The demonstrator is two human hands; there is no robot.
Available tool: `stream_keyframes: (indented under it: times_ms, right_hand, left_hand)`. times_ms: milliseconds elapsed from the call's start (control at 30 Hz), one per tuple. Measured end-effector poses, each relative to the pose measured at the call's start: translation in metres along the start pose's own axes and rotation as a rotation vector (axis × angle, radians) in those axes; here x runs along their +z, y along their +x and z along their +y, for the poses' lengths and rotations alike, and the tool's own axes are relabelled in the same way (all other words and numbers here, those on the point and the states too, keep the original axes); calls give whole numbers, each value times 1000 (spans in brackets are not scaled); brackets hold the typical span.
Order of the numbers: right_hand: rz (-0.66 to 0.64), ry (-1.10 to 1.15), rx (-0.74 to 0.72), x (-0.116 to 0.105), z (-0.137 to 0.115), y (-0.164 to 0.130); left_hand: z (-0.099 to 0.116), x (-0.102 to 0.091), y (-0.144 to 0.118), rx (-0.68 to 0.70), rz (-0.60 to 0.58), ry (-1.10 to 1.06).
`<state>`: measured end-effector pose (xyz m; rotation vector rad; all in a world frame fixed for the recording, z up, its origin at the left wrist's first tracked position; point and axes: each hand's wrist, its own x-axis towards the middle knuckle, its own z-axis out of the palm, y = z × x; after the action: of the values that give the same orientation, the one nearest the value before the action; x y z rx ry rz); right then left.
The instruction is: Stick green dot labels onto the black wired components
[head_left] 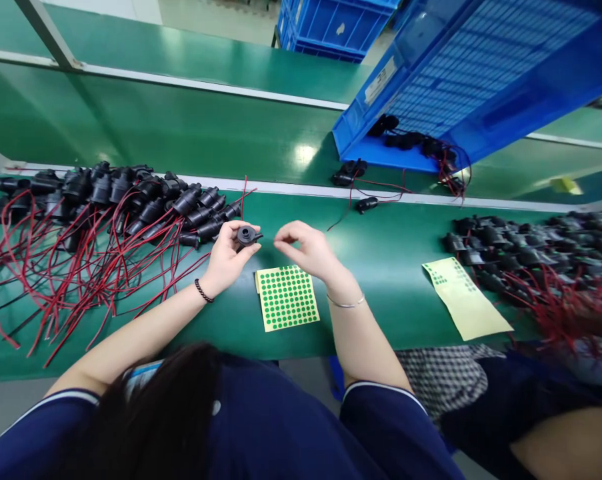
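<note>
Left hand (227, 257) holds one black part (247, 235); two sticker sheets (287, 297) lie below.

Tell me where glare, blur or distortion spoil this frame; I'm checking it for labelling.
Head view: a bright glare patch on the green belt behind the hands; straight belt edges bow from wide-angle distortion; the right-hand pile of black wired parts smears toward the edge; the black part in the left hand stays fairly sharp.
</note>
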<state>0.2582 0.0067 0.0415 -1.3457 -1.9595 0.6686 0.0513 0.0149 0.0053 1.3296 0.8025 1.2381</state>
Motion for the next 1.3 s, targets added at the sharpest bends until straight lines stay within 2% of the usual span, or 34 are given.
stream_keyframes:
  times_ms: [100, 200, 433, 567, 667, 800, 933, 1033, 1300]
  right_hand:
    - [-166, -214, -16, -6, 4, -28]
    - [-219, -267, 37, -3, 8, -45]
    - [-197, -259, 75, 10, 18, -53]
    - [-143, -222, 53, 11, 17, -54]
    - [-45, -81, 77, 13, 7, -53]
    - [106, 346, 238, 21, -18, -47]
    - [123, 696, 389, 34, -35, -37]
    - [131, 773, 421, 41, -39, -30]
    - [152, 795, 422, 44, -46, -30]
  left_hand:
    - [-1, 0, -8, 16, -5, 101]
    - [-1, 1, -12, 34, -43, 189]
    - [-6, 0, -12, 23, -85, 187]
    - [-3, -2, -11, 89, -95, 332]
    - [-1, -2, -10, 139, -120, 437]
    - [-4, -2, -13, 145, -135, 449]
    - [-9, -4, -17, 217, -124, 463]
    - [-13, -5, -18, 258, -135, 467]
    - [-16, -3, -16, 359, -147, 543]
